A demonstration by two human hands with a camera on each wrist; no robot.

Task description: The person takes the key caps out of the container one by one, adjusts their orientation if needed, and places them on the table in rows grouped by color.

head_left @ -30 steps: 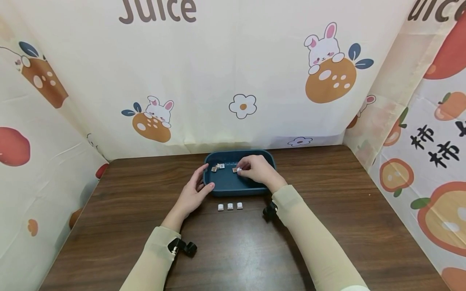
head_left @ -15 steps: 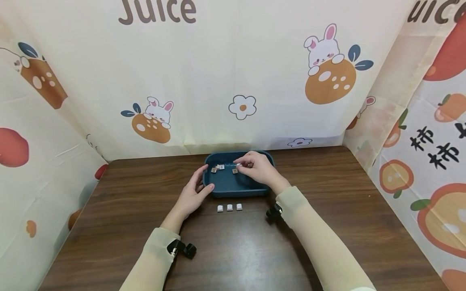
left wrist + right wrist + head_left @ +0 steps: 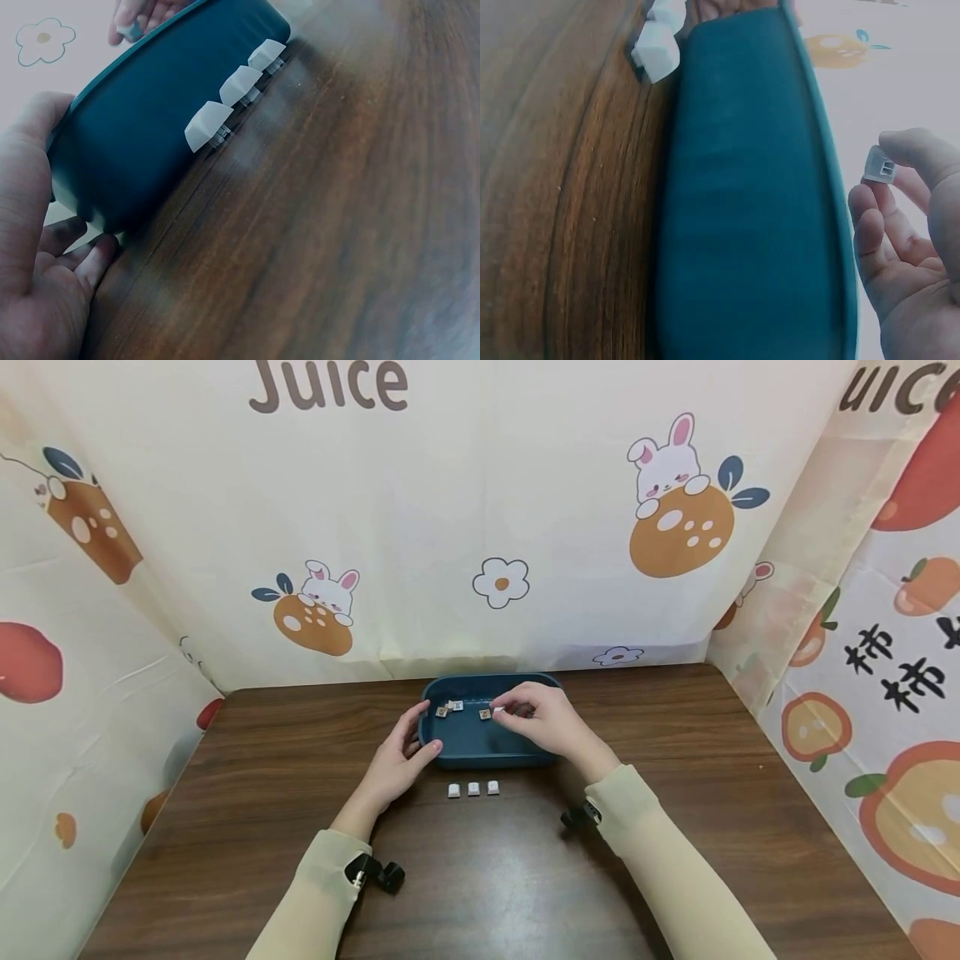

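Observation:
A blue tray (image 3: 487, 762) stands at the table's far edge. My left hand (image 3: 390, 768) holds its left end, thumb at the rim and fingers against the end wall. Over the tray's right half, my right hand (image 3: 546, 720) pinches a white keycap (image 3: 880, 166) between thumb and fingers, its hollow underside partly showing. Several small pieces lie in the tray: a brown-marked one (image 3: 484, 714) near the right fingertips, and a cluster with another brown-marked piece (image 3: 442, 712) and a pale piece (image 3: 457, 705) at the left. Their exact kind is too small to tell.
Three white keycaps form a row before the tray: left (image 3: 453, 791), middle (image 3: 473, 789) and right (image 3: 492, 787). Stems show beneath them in the left wrist view. A printed curtain (image 3: 420, 527) hangs behind the brown wooden table (image 3: 480, 877).
My right hand has drawn slightly back and to the right, carrying the white keycap away from the brown-marked piece, which stays in the tray. The left hand has not moved.

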